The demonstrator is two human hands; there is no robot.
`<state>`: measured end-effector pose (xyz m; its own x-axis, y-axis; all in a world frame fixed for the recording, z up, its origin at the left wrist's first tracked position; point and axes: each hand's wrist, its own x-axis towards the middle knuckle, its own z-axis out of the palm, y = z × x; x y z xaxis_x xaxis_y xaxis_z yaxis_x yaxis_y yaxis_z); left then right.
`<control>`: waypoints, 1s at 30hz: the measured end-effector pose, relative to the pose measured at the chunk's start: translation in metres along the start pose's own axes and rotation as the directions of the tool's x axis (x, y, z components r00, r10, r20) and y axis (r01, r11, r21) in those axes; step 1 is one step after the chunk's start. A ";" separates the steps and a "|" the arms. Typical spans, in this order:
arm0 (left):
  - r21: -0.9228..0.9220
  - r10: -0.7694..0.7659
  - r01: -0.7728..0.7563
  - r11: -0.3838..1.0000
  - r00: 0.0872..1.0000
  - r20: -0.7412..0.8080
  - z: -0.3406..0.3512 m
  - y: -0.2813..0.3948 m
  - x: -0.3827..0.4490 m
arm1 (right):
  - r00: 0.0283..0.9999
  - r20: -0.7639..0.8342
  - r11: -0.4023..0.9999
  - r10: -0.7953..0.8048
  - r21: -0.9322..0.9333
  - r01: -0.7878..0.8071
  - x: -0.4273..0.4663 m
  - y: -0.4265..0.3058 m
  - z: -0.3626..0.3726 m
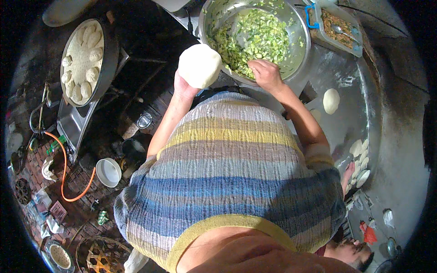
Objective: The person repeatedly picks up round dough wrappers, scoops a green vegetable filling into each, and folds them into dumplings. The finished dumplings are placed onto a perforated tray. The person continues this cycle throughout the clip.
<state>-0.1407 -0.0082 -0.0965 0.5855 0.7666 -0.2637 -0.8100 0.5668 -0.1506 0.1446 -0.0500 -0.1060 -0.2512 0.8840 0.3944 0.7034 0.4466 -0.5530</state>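
On my left hand (184, 85) lies a round, flattened sheet of pale dough (200, 66), with the palm and fingers beneath it. Its right edge overlaps the rim of a large metal bowl (305, 56) in the view. Chopped green vegetables (261, 29) spread over the bowl's bottom and cling to its wall. My right hand (265, 73) reaches over the bowl's near rim, fingers curled and bunched at the greens. The fingertips are partly hidden, so I cannot tell whether they pinch any greens.
A clear plastic box (341, 32) of minced filling with a spoon stands beyond the bowl. Dough pieces (331, 101) lie on the metal worktop (348, 126) at right, where another person's hand (348, 173) reaches. At left, a round steamer (111, 65) holds several filled buns (92, 74).
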 end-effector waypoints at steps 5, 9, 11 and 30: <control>0.127 0.016 -0.026 0.992 0.997 0.077 0.015 0.000 0.000 | 0.994 -0.030 0.987 0.107 0.125 -0.102 0.001 -0.005 -0.013; 0.130 0.073 -0.079 0.988 0.996 0.047 0.027 0.006 0.002 | 0.932 0.001 0.889 0.364 0.300 -0.347 -0.001 -0.001 -0.017; 0.154 0.143 -0.136 0.979 0.989 -0.033 0.031 0.010 0.001 | 0.892 0.031 0.775 0.451 0.482 -0.409 -0.005 0.002 -0.017; 0.421 0.102 0.016 0.907 0.961 -0.256 0.078 -0.054 0.107 | 0.848 -0.426 0.856 0.314 0.514 -0.058 0.051 -0.042 -0.047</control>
<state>-0.0316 0.0664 -0.0420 0.4714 0.7177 -0.5125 -0.7109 0.6532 0.2607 0.1335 -0.0300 -0.0285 0.2913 0.8310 0.4740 0.2748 0.4019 -0.8735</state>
